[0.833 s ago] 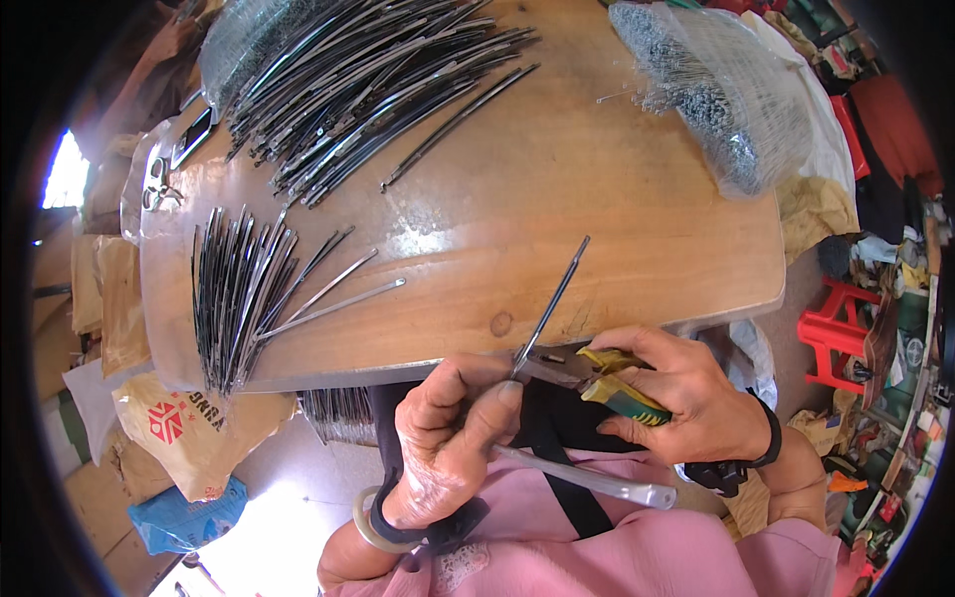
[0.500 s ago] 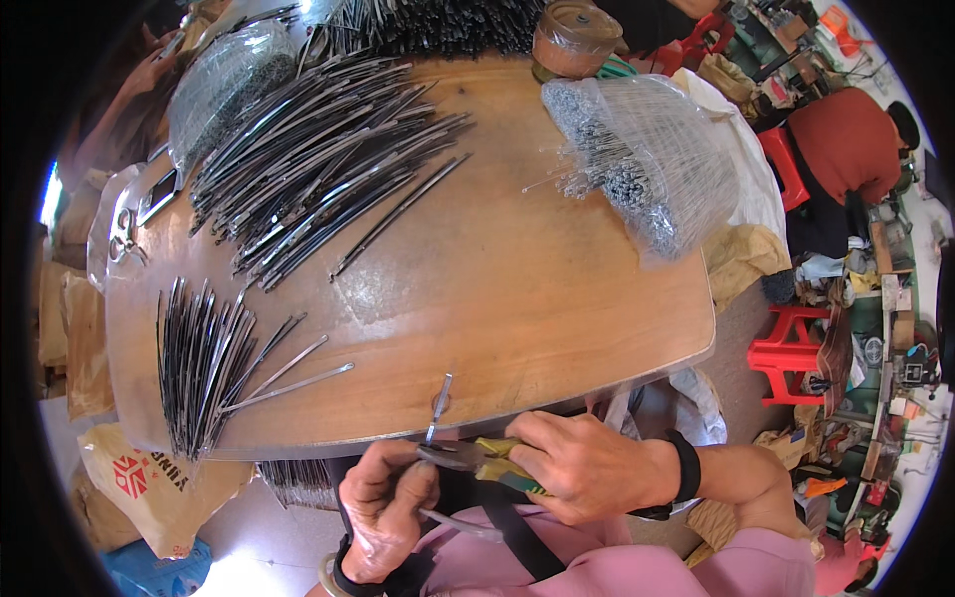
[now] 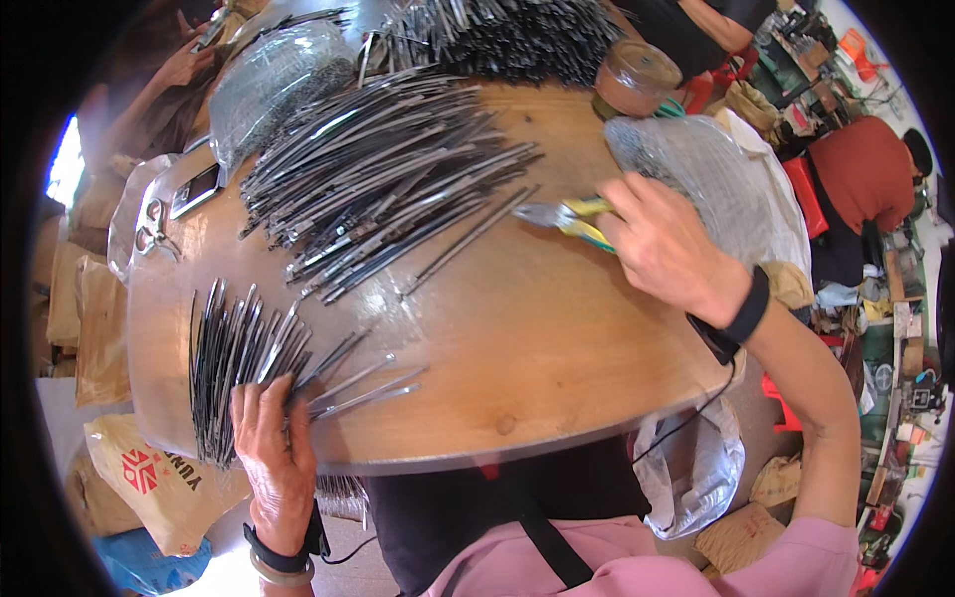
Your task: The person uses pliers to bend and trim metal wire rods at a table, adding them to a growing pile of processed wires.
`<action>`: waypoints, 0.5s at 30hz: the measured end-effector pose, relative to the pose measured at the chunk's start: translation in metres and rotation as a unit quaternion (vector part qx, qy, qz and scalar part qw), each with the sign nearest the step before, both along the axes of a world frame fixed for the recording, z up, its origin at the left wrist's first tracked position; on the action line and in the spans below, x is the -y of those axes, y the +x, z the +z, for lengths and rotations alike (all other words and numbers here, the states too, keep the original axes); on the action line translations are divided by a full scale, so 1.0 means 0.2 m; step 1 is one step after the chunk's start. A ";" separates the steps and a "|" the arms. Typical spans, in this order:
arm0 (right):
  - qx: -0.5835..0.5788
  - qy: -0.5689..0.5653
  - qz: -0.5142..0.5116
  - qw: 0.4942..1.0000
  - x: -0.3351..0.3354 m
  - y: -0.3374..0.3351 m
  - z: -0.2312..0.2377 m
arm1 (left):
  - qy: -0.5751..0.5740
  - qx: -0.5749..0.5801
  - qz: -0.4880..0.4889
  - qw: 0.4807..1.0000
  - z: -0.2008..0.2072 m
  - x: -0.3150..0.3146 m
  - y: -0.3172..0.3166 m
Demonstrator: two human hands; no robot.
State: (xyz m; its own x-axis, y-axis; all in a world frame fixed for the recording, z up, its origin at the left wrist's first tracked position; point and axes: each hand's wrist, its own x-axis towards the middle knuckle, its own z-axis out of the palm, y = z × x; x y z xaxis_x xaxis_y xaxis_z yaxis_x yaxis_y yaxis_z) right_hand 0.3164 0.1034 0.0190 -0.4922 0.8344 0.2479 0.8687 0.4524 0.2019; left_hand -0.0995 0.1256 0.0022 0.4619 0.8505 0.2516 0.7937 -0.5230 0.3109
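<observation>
At the table's left edge, my left hand (image 3: 271, 428) rests on the near part of a small fanned bundle of thin dark metal strips (image 3: 214, 368). Its fingers are bent together over the strips, and a shiny metal strip (image 3: 271, 350) comes out beyond the fingertips. My right hand (image 3: 662, 239) is raised over the right side of the table. It grips pliers with yellow-green handles (image 3: 587, 221), whose jaws point left, close to a lone dark strip (image 3: 468, 244) beside the large strip pile (image 3: 378, 184).
Scissors (image 3: 154, 231) and a phone (image 3: 196, 191) lie at the far left. Clear bags of thin parts (image 3: 284, 85) (image 3: 696, 169) flank the pile. A round tin (image 3: 637, 78) stands at the back right. More strips (image 3: 507, 40) are heaped behind; another person's arm (image 3: 716, 25) shows there.
My left hand has gone from the table's front edge left to the small bundle, taking the strip along. My right hand has moved up and right with the pliers. The view has shifted.
</observation>
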 end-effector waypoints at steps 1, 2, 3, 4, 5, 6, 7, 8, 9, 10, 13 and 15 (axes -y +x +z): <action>-0.009 0.013 -0.004 1.000 0.01 -0.01 0.00 | -0.001 0.029 0.005 1.000 0.02 0.00 0.03; -0.021 0.022 -0.006 1.000 0.05 -0.04 0.02 | -0.006 0.055 0.012 0.998 0.05 0.02 0.07; -0.023 0.030 -0.005 0.999 0.05 -0.07 0.04 | -0.037 0.095 0.004 0.995 0.09 0.02 0.10; -0.033 0.022 -0.007 0.999 0.06 -0.09 0.05 | -0.097 0.109 -0.011 0.989 0.11 0.02 0.15; -0.043 0.019 -0.009 0.999 0.06 -0.12 0.07 | -0.151 0.124 -0.027 0.980 0.12 0.00 0.19; -0.053 0.016 -0.012 0.998 0.06 -0.14 0.09 | -0.205 0.138 -0.042 0.968 0.14 -0.02 0.24; -0.090 0.032 -0.010 0.995 0.06 -0.16 0.12 | -0.177 0.146 -0.079 0.970 0.11 -0.06 0.30; -0.129 0.048 -0.005 0.990 0.07 -0.18 0.14 | -0.147 0.152 -0.115 0.971 0.08 -0.10 0.36; -0.164 0.059 -0.005 0.985 0.08 -0.20 0.16 | -0.135 0.138 -0.117 0.974 0.03 -0.15 0.45; -0.229 0.053 -0.043 0.971 0.11 -0.24 0.21 | -0.120 0.118 -0.117 0.979 0.01 -0.18 0.52; -0.475 0.051 -0.075 0.875 0.20 -0.35 0.30 | -0.072 0.029 -0.086 0.993 -0.05 -0.24 0.58; -0.701 0.047 -0.025 0.711 0.27 -0.38 0.26 | -0.081 0.001 -0.074 0.994 -0.11 -0.28 0.58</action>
